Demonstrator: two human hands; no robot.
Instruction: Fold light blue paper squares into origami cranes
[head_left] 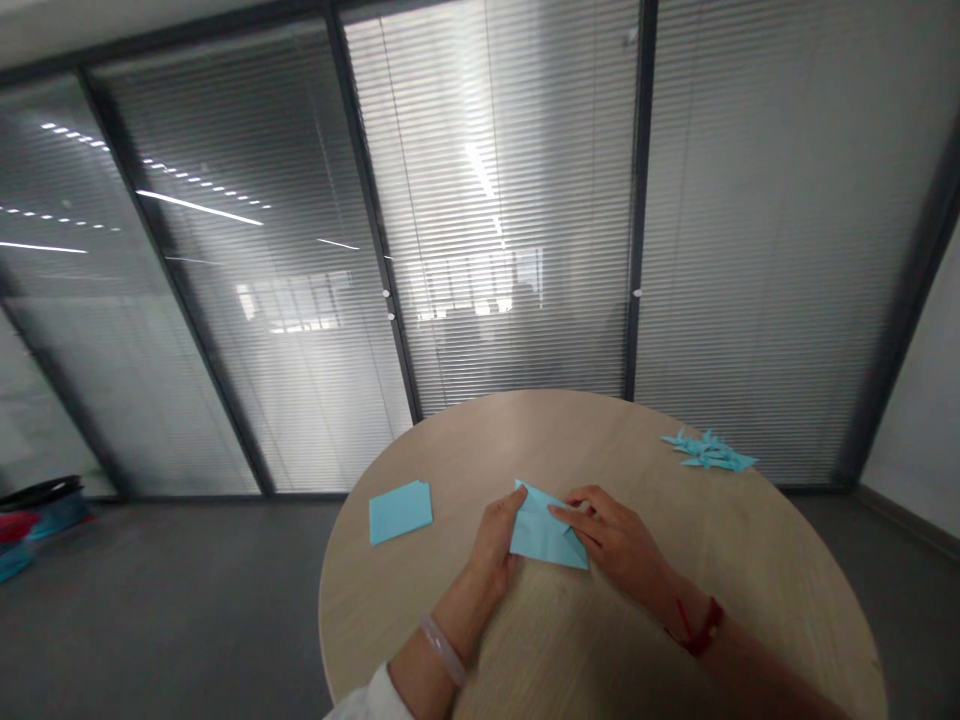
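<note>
A partly folded sheet of light blue paper point(541, 532) is held between my two hands just above the round table. My left hand point(496, 532) grips its left edge, the thumb on top near the upper left corner and the fingers underneath. On the paper's right side, my right hand point(609, 528) has its fingers closed at the edge, with the index finger lying across the upper surface. A slanting folded edge runs down toward the right. The undersides of the paper and of my left fingers are hidden.
The round wooden table point(480, 440) carries a stack of blue paper sheets point(400, 512) at left and a pile of folded blue paper pieces point(709, 451) at far right. Behind it stands a glass partition with blinds point(510, 200). Bins point(56, 505) sit on the floor at far left.
</note>
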